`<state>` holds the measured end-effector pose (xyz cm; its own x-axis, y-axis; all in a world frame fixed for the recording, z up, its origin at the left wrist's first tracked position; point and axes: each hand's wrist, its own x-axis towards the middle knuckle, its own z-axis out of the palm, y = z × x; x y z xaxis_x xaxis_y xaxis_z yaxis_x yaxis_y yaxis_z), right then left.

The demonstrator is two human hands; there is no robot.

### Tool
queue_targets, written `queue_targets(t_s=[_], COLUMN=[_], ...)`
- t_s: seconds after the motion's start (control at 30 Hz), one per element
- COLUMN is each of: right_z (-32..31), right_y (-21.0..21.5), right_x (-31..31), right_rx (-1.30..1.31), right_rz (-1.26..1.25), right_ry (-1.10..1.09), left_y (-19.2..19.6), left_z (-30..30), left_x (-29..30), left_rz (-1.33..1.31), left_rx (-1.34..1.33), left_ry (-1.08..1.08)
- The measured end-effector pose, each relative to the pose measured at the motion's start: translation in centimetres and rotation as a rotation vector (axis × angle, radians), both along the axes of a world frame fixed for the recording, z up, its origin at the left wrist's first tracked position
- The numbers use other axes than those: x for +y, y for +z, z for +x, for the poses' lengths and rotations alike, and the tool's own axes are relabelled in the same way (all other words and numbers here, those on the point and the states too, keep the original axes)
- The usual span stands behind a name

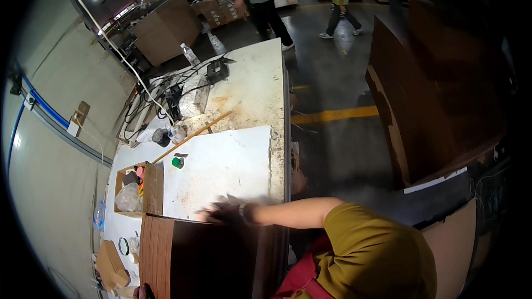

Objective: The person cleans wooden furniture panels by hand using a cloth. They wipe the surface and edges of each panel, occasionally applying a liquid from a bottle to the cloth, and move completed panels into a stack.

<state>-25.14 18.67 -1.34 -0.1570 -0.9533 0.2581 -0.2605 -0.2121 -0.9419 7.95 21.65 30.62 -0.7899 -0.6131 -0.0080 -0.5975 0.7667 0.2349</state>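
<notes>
A stack of dark brown panels [213, 260] lies at the near end of the workbench, its layered edges showing on the left. My right hand [224, 209], dark as if gloved, reaches across the stack's far edge. Motion smears its fingers, so their grip is unclear. Only a small part of my left hand [145, 292] shows at the bottom edge, against the stack's left side; most of it is out of view. Beyond the stack lies a white board [221, 171]. A green bottle cap [177, 162] and a small flat metal piece rest on it.
Left of the board stands an open cardboard box [155, 188] holding a plastic bag and small items. A wooden stick [194, 135], cables and a black adapter [218, 70] lie farther back. Tall brown panels [438, 111] stand at right. People [341, 5] walk in the background.
</notes>
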Motion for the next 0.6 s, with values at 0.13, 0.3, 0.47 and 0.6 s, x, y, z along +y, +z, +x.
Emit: queue_targets(t_s=[0.13, 0.3, 0.47, 0.6], right_z=[0.9, 1.9, -0.3, -0.4], right_y=[3.4, 10.2, -3.0, 1.7], right_x=[0.9, -3.2, -0.9, 0.4], right_rx=[-0.197, -0.161, -0.079, -0.132], right_rz=[0.045, -0.481, 0.059, -0.032], right_ry=[0.007, -0.085, 0.187, 0.171], left_y=[-0.4, 0.2, 1.1, 0.6], left_z=[0.4, -2.0, -3.9, -2.8], left_x=[-0.3, 0.3, 1.2, 1.2], left_rz=[-0.031, -0.071, -0.054, -0.105], left_rx=[-0.108, -0.216, -0.210, -0.221], left_ry=[0.022, 0.133, 0.202, 0.204])
